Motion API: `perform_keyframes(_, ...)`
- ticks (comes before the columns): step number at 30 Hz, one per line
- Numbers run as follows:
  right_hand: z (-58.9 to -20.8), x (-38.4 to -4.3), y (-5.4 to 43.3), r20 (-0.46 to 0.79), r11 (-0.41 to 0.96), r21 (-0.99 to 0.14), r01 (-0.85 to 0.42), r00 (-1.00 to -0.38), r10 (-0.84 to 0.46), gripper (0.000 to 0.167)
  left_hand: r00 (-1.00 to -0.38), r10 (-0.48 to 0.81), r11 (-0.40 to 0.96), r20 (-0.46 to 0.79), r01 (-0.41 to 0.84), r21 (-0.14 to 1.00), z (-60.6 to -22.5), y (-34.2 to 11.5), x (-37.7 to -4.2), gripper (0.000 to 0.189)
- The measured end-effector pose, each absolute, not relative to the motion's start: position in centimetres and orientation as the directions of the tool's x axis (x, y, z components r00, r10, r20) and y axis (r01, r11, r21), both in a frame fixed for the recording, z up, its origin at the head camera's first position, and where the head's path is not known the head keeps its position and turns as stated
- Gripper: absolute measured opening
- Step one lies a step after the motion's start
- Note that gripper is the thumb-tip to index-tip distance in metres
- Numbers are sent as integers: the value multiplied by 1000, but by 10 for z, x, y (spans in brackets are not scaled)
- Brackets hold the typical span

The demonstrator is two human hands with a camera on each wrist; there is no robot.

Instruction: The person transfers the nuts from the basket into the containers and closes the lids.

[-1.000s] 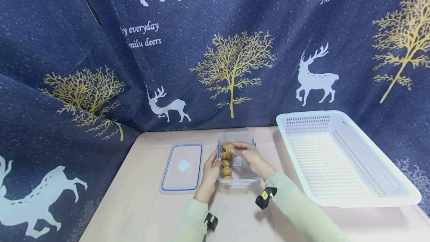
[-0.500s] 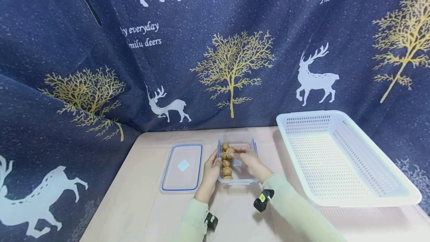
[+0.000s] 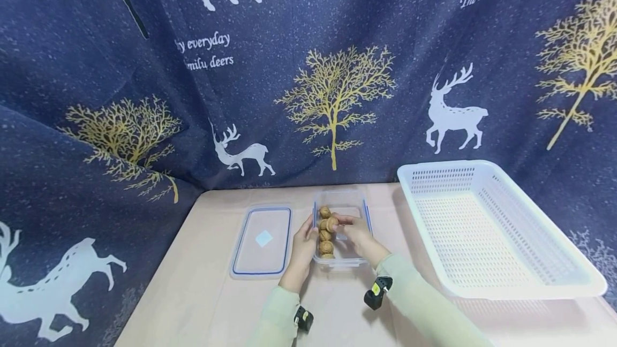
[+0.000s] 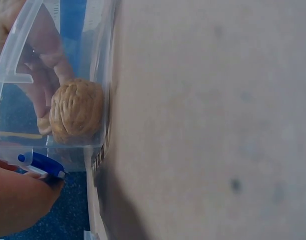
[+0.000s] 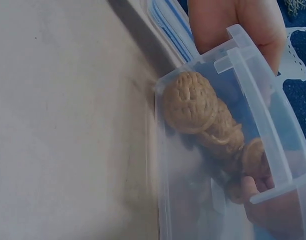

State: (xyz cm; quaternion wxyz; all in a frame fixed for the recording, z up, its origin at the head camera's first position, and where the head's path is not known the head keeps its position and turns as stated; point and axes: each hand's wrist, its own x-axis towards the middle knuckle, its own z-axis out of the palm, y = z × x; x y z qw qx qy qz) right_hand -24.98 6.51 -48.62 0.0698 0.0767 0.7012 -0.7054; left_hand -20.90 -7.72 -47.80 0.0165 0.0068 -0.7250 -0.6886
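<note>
A clear plastic food box stands on the table, with several walnuts in a row along its left side. My left hand grips the box's left wall, its thumb at the rim. My right hand reaches inside and pinches one walnut between thumb and fingers, just above and beside the row. Through the box's end wall, the right wrist view shows the nearest walnut large, with the pinched one farther back. In the left wrist view, a walnut sits against the clear wall.
The box's clear lid with a blue seal lies flat to the left. A large white perforated basket stands on the right of the table. A dark blue curtain with deer and trees hangs behind.
My right hand has moved toward the near end of the box with the pinched walnut, uncovering the farthest walnut of the row. My left hand stays on the box wall.
</note>
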Motion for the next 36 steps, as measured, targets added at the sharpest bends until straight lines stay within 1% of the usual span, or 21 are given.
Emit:
perform_keyframes(4, -488, -251, 65, -225, 10, -974, 225, -974, 19, 41, -999, -47, 60, 15, 12, 998, -494, -78, -218, 48)
perform_keyframes(8, -490, -250, 65, -216, 14, -976, 216, -976, 35, 42, -999, -49, 67, 21, 18, 998, -500, -78, -221, 48)
perform_keyframes(16, -492, -251, 65, -207, 32, -977, 209, -977, 52, 41, -1000, -30, 47, 3, 2, 999, -491, -79, -216, 48)
perform_keyframes(21, -490, -251, 66, -211, 57, -975, 215, -975, 64, 40, -999, -44, 52, -11, -13, 999, -500, -78, -221, 48)
perform_keyframes(36, -486, -248, 66, -202, 120, -971, 208, -978, 61, 41, -999, -48, 56, -17, -19, 998, -499, -78, -223, 48)
